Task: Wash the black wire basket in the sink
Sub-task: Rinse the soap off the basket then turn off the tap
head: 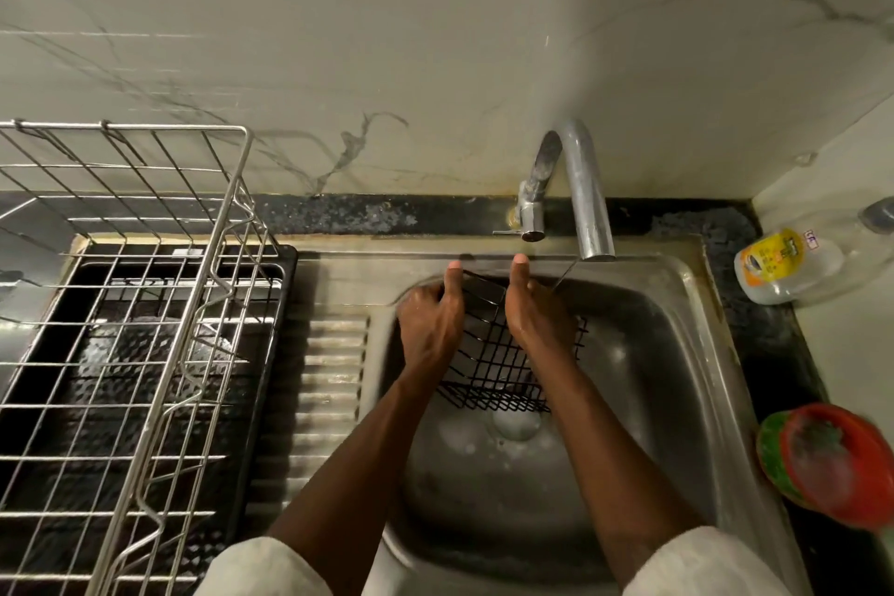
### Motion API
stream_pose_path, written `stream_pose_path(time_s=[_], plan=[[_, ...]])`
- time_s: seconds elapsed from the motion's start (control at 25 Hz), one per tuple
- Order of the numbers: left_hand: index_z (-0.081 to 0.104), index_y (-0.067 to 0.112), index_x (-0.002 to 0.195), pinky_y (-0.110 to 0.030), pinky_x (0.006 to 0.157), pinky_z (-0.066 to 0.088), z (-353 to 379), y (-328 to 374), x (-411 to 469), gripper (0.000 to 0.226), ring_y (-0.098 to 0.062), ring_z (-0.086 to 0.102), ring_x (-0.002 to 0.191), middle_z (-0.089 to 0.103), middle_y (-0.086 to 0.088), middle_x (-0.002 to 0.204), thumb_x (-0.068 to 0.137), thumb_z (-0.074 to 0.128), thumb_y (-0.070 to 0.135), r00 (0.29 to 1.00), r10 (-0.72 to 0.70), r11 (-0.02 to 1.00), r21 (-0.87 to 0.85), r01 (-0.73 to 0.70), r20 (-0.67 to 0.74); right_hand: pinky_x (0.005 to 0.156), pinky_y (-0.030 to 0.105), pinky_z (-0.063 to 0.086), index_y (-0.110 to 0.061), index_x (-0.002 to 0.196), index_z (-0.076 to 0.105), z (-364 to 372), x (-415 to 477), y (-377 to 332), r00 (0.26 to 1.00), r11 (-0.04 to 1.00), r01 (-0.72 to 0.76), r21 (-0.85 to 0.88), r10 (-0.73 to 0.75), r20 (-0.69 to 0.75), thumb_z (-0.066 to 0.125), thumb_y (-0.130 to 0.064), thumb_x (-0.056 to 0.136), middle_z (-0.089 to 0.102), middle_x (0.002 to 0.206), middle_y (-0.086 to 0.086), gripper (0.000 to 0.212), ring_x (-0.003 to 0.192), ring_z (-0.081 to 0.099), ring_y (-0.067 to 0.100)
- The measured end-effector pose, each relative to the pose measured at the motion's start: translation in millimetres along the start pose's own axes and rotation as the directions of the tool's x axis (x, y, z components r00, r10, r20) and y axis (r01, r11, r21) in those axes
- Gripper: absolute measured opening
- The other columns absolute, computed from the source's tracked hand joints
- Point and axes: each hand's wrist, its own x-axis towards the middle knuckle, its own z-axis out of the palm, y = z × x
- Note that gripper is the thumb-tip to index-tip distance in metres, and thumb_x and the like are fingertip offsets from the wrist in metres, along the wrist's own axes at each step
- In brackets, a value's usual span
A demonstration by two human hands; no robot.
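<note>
Both hands grip the black wire basket (488,356) over the sink (677,353) — left hand (428,319) and right hand (534,315) closed on its far rim. It tilts, open side toward the person, long axis left to right.

A home kitchen: a steel sink (687,305) with a tap (583,189), a wire dish rack (145,305) left, dark worktop (774,334), marble-tiled wall (435,39) behind.

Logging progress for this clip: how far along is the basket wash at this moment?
Done: the black wire basket is in the sink, and suds lie around the drain. In hand: the left hand and right hand both grip the basket, tilted below the tap, where a thin stream runs. Left: finishing the rinse; the steel rack beside the sink holds no basket yet.
</note>
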Motion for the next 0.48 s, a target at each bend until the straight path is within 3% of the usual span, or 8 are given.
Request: stream_pose_path(time_s=[0.08, 0.16, 0.24, 0.32, 0.4, 0.48], plan=[[0.068, 0.000, 0.067, -0.024, 0.050, 0.046, -6, -1, 7, 0.083, -0.010, 0.051, 0.048, 0.064, -0.013, 0.059, 0.098, 0.036, 0.071, 0.994, 0.100, 0.995, 0.017, -0.101, 0.041, 0.109, 0.052, 0.034, -0.027, 0.112, 0.072, -5, -12, 2, 0.997, 0.995, 0.073, -0.066, -0.074, -0.011, -0.003, -0.074, 0.094, 0.066, 0.120, 0.012, 0.091, 0.118, 0.055, 0.031], [0.063, -0.004, 0.064, -0.037, 0.051, 0.050, -8, -5, 14, 0.090, -0.020, 0.050, 0.047, 0.061, -0.017, 0.056, 0.095, 0.036, 0.076, 0.986, 0.157, 0.987, 0.006, -0.158, 0.057, 0.101, 0.046, 0.038, -0.028, 0.099, 0.076, -9, -17, 4, 0.988, 0.982, 0.120, -0.143, -0.133, -0.083, 0.010, -0.071, 0.098, 0.068, 0.109, 0.008, 0.078, 0.108, 0.056, 0.029], [0.053, -0.003, 0.058, -0.036, 0.050, 0.046, -6, -10, 16, 0.088, -0.022, 0.044, 0.044, 0.052, -0.011, 0.049, 0.094, 0.040, 0.077, 0.981, 0.180, 0.984, -0.033, -0.177, 0.077, 0.095, 0.042, 0.040, -0.025, 0.092, 0.078, -9, -15, 6, 0.964, 0.971, 0.158, -0.182, -0.191, -0.185, 0.024, -0.064, 0.100, 0.070, 0.103, 0.010, 0.067, 0.098, 0.055, 0.029], [0.053, -0.002, 0.058, -0.038, 0.052, 0.049, -5, -12, 18, 0.088, -0.027, 0.047, 0.044, 0.053, -0.011, 0.049, 0.092, 0.042, 0.079, 0.979, 0.181, 0.982, -0.078, -0.174, 0.090, 0.094, 0.042, 0.043, -0.024, 0.088, 0.079, -2, -9, 11, 0.915, 0.959, 0.219, -0.178, -0.265, -0.305, 0.028, -0.065, 0.099, 0.073, 0.104, 0.005, 0.067, 0.103, 0.057, 0.026], [0.062, -0.004, 0.066, -0.047, 0.057, 0.057, -3, -14, 21, 0.091, -0.038, 0.060, 0.055, 0.063, -0.019, 0.058, 0.089, 0.043, 0.082, 0.977, 0.181, 0.980, -0.109, -0.168, 0.116, 0.088, 0.040, 0.046, -0.023, 0.078, 0.075, 5, -5, 15, 0.869, 0.945, 0.321, -0.063, -0.321, -0.377, 0.033, -0.067, 0.100, 0.074, 0.097, -0.003, 0.064, 0.101, 0.059, 0.013], [0.064, -0.004, 0.066, -0.050, 0.057, 0.056, -6, -16, 23, 0.087, -0.040, 0.062, 0.058, 0.064, -0.021, 0.060, 0.091, 0.048, 0.077, 0.973, 0.194, 0.975, -0.138, -0.176, 0.122, 0.066, 0.027, 0.043, -0.023, 0.062, 0.062, 7, -4, 18, 0.892, 0.901, 0.385, 0.200, -0.309, -0.330, 0.039, -0.061, 0.102, 0.064, 0.066, -0.007, 0.060, 0.067, 0.056, 0.000]])
